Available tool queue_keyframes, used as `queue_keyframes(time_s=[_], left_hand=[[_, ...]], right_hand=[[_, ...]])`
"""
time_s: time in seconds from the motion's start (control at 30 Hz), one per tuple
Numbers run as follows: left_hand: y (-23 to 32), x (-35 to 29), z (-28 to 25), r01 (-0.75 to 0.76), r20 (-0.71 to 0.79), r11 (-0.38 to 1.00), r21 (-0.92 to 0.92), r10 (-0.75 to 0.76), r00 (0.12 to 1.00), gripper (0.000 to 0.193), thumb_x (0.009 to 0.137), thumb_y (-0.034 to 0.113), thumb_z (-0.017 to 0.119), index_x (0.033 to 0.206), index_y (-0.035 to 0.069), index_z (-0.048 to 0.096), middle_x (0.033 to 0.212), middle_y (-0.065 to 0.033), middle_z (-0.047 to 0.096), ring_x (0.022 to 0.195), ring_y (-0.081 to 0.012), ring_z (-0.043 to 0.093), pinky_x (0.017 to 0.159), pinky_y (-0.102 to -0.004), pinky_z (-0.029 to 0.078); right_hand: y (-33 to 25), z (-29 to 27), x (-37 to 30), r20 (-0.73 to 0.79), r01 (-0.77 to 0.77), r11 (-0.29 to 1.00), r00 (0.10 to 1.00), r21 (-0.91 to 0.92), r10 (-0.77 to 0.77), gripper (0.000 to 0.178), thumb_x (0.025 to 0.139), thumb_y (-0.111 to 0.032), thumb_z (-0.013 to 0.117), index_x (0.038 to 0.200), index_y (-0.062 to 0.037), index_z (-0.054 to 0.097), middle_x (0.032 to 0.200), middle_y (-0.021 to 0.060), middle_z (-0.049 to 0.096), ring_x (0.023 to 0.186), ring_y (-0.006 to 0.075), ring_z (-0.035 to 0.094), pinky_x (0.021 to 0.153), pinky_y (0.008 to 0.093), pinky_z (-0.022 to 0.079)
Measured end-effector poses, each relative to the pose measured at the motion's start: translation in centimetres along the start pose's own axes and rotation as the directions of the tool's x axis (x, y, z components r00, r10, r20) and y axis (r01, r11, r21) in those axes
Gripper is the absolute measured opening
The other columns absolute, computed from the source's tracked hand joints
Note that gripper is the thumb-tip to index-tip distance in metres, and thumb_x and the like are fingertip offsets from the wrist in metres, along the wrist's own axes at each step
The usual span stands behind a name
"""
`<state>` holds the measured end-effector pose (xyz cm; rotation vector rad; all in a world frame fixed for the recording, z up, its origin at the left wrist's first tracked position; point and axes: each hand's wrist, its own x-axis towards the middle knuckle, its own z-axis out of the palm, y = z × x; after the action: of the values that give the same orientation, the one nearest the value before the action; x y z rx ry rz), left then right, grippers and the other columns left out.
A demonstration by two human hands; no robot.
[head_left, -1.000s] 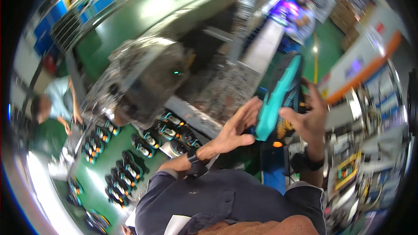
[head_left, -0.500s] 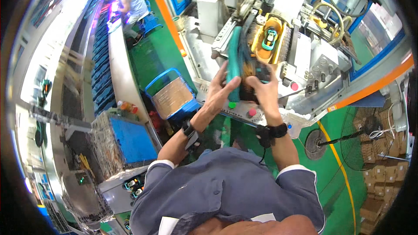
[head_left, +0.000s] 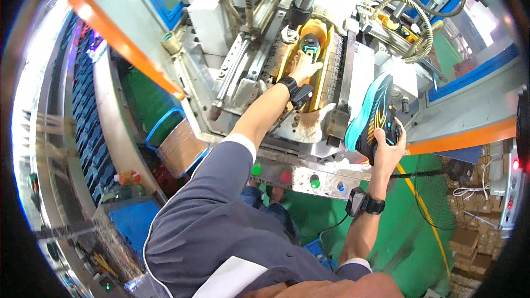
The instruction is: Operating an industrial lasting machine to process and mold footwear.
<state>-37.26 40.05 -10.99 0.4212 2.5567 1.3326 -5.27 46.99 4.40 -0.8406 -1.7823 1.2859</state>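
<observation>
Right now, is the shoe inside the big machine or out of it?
Out. The right hand holds the black and teal shoe in the air beside the machine, sole side showing. The left hand reaches into its yellow cradle.

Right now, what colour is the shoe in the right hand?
The shoe is black with a teal sole and orange lines, in the head view.

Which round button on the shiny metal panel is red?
The red button is second from the left on the metal panel. The green button sits to its left, another green button to its right, and the small blue button comes last.
</observation>
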Motion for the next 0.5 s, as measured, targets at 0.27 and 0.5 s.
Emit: queue_keyframes(time_s=[0.27, 0.5], left_hand=[[-5.2, 1.1, -2.4, 0.150, 0.192, 0.581, -0.800, 0.011, 0.981, 0.032, 0.074, 0.015, 0.073, 0.097, -0.004, 0.063, 0.087, -0.0140, 0.068, 0.071, -0.0227, 0.067, 0.062, -0.0355, 0.055], [-2.5, -20.5, -20.6, 0.389, 0.391, 0.491, -0.779, -0.105, 0.914, 0.054, 0.077, 0.010, 0.073, 0.123, -0.005, 0.050, 0.111, -0.0118, 0.061, 0.097, -0.0180, 0.060, 0.079, -0.0319, 0.053]], right_hand=[[0.0, 7.6, 10.4, 0.100, 0.030, 0.951, 0.995, -0.309, 0.001, 0.045, 0.066, -0.022, 0.075, 0.101, 0.0038, 0.062, 0.089, 0.0122, 0.066, 0.080, 0.0178, 0.061, 0.076, 0.0300, 0.049], [0.0, 23.4, 17.3, 0.467, 0.232, 0.634, 0.853, -0.738, 0.232, 0.059, 0.064, -0.037, 0.074, 0.105, 0.0053, 0.064, 0.103, 0.0237, 0.067, 0.095, 0.0329, 0.067, 0.082, 0.0384, 0.051]])
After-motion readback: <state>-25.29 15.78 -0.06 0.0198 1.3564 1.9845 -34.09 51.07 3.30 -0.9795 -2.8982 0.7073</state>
